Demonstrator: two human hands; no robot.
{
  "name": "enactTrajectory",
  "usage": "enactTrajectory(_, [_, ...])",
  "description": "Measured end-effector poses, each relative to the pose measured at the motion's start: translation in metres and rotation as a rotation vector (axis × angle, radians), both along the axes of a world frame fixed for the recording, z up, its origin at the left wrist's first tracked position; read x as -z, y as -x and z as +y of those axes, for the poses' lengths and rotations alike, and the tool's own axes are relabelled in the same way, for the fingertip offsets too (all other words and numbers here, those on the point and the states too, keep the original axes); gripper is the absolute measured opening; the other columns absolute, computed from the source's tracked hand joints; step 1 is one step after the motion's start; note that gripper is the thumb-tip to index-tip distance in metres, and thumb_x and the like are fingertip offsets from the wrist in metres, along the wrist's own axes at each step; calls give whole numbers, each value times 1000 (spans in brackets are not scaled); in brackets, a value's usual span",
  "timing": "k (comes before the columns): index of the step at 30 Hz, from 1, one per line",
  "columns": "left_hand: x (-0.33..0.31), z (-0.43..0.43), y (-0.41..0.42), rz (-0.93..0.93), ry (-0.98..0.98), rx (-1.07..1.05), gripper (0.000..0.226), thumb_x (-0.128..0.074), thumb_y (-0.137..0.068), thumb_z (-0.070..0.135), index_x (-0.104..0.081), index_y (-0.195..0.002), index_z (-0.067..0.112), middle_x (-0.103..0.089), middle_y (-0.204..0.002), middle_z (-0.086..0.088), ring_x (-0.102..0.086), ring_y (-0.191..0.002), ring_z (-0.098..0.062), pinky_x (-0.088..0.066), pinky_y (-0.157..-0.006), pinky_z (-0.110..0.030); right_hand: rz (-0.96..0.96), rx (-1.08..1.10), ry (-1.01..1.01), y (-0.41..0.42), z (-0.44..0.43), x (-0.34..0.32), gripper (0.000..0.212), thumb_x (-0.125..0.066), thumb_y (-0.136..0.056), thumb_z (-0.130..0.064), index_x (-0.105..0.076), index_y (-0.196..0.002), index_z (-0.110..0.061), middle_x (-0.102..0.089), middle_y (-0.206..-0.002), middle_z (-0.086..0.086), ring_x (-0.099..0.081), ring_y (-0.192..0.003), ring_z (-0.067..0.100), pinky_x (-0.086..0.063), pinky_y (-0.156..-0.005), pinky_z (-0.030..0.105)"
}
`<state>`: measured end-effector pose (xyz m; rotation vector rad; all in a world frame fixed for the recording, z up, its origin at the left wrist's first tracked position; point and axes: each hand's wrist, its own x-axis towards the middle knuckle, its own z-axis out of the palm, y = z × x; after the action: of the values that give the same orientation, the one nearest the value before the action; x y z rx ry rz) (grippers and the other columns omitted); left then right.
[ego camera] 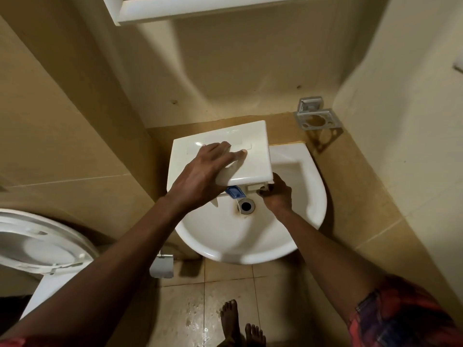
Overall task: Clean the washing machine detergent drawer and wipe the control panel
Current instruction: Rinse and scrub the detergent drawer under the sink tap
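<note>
You have the drawer (250, 161) out of the machine and held over the sink (225, 254), broad white side up and tilted, covering the back left of the basin. A blue insert (235, 192) shows under its near edge, just behind the drain (246, 206). Your left grip (208, 169) lies on top, fingers stretched flat across the white face; the thumb is hidden. Your right grip (276, 194) is curled round the drawer's near right corner from below, just right of the drain.

I judge this to be the washing part of the drawer step, early in the task: no tap or running water shows, and the control panel is out of view. The next move likely calls for turning the drawer so its compartments face you, with a firm hold since wet plastic slips, then working round the blue insert.

Left of the sink stands a toilet (37, 241), below the sink's rim a paper roll (162, 266), and behind it to the right a metal holder (318, 113)
</note>
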<state>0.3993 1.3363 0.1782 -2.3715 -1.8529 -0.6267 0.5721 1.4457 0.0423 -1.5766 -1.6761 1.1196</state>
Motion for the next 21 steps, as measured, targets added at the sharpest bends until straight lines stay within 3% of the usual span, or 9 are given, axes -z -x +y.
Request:
enactTrajectory(3, [-2,0,3,26,-18,8,76,-83,-75,19,-48,-141,21,-50,-139,-9,-46,-124,-31,-55,-83,-45,7,19,-71,1,-1,-4,45,-72,-79,-11,-56,-120,-19,-68,-93,3,-61,-84,16,-40,-71,15])
enactTrajectory(7, [5,-5,9,32,-35,-23,73,-80,-78,20,-44,-141,19,-50,-137,-12,-46,-122,-31,-57,-79,-49,-20,1,-40,3,2,-4,45,-70,-78,-11,-56,-118,-27,-68,-96,8,-61,-79,19,-46,-67,23])
enactTrajectory(10, [11,-15,3,45,-56,-44,72,-83,-75,18,-50,-139,17,-52,-136,-13,-47,-122,-31,-55,-80,-43,-33,-17,-91,3,-2,-1,42,-69,-79,-12,-56,-116,-26,-67,-85,5,-59,-74,18,-47,-66,26])
enactTrajectory(14, [11,-32,4,-51,-43,-140,72,-82,-75,24,-48,-138,20,-52,-136,-11,-43,-124,-28,-57,-76,-47,-102,-100,-57,5,-2,-8,45,-66,-79,-9,-57,-120,-27,-68,-92,2,-60,-82,18,-47,-67,27])
enactTrajectory(17, [11,-45,8,-36,-82,-182,75,-84,-71,22,-49,-136,20,-51,-136,-10,-43,-124,-28,-57,-71,-44,-74,-85,-206,13,-2,-19,43,-66,-80,-9,-59,-120,-21,-71,-91,4,-63,-87,24,-45,-70,28])
enactTrajectory(21, [2,-57,3,69,-152,-106,64,-76,-76,21,-54,-135,19,-50,-139,-16,-46,-124,-35,-51,-84,-41,4,-72,-376,22,-15,-28,34,-66,-83,-16,-59,-115,-8,-71,-88,11,-65,-84,29,-39,-64,27])
